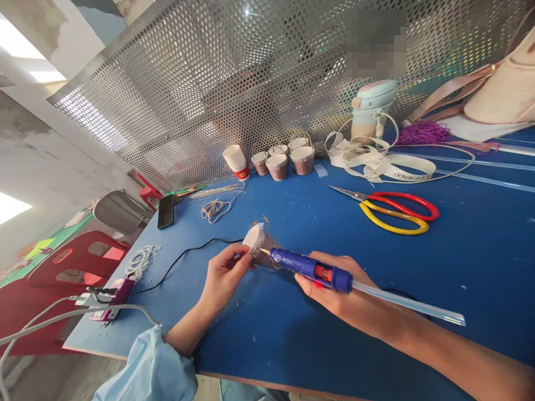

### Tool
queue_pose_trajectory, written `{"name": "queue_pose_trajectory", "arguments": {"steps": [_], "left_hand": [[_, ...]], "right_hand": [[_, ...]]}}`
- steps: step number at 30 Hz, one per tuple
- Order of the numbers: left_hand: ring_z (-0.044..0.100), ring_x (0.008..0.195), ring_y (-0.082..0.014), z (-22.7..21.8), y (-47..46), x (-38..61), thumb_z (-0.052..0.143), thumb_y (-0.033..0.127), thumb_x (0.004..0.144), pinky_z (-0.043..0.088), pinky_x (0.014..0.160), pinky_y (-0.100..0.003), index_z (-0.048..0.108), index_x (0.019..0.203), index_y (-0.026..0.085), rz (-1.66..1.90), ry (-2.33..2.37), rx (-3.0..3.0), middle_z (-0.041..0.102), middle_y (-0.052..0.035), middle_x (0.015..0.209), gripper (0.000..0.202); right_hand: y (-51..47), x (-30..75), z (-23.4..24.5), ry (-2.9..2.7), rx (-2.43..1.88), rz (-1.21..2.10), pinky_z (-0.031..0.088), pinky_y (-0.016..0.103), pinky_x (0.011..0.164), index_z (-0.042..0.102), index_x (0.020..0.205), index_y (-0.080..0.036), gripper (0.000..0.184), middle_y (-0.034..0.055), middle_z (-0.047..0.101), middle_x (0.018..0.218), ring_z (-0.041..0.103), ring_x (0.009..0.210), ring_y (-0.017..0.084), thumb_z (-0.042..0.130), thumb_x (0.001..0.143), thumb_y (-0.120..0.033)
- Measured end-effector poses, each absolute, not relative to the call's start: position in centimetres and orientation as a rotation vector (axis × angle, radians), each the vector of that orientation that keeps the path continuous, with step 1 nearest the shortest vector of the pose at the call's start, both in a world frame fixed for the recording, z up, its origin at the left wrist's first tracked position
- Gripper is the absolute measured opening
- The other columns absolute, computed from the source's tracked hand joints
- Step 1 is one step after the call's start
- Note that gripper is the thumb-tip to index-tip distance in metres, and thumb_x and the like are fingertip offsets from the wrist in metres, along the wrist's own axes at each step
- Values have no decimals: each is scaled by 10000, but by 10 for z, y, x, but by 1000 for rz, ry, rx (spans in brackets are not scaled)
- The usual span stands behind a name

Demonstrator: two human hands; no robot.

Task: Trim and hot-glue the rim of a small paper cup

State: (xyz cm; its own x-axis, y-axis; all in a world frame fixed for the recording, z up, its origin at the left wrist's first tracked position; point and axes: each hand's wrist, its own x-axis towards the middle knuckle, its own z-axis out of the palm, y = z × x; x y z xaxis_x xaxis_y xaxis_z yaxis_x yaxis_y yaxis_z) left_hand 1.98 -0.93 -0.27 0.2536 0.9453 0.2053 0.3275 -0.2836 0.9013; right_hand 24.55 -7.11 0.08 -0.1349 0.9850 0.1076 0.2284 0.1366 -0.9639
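My left hand (225, 273) pinches a small paper cup (258, 243) lying on its side on the blue table (292, 345), white bottom facing left. My right hand (334, 287) is wrapped round a blue glue gun (311, 268) with a clear glue stick (407, 303) sticking out of its back. The gun's nozzle touches the cup's side, which has a brownish covering.
Red and yellow scissors (393, 210) lie to the right. Several covered cups (288, 159) and a stack of white cups (236, 160) stand by the perforated metal screen (251, 83). White ribbon (384, 164), purple thread (422, 133), a phone (165, 210), string (215, 209), a black cable, red chairs at left.
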Motion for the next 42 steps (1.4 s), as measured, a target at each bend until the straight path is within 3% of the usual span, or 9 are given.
{"name": "queue_pose_trajectory", "arguments": {"steps": [30, 42], "left_hand": [[573, 607, -115, 3, -13, 25, 612, 324, 841, 469, 592, -212, 662, 781, 157, 1016, 1215, 1948, 617, -12, 688, 184], [544, 621, -124, 2, -11, 23, 594, 337, 838, 422, 589, -231, 661, 754, 158, 1026, 1261, 1947, 597, -8, 665, 208]], "right_hand": [[-70, 247, -11, -1767, -1242, 861, 357, 249, 543, 490, 650, -217, 202, -59, 479, 535, 442, 493, 99, 562, 836, -251], [-71, 249, -9, -1763, -1253, 920, 334, 245, 521, 463, 625, -213, 239, -69, 421, 519, 389, 483, 89, 549, 843, -261]]}}
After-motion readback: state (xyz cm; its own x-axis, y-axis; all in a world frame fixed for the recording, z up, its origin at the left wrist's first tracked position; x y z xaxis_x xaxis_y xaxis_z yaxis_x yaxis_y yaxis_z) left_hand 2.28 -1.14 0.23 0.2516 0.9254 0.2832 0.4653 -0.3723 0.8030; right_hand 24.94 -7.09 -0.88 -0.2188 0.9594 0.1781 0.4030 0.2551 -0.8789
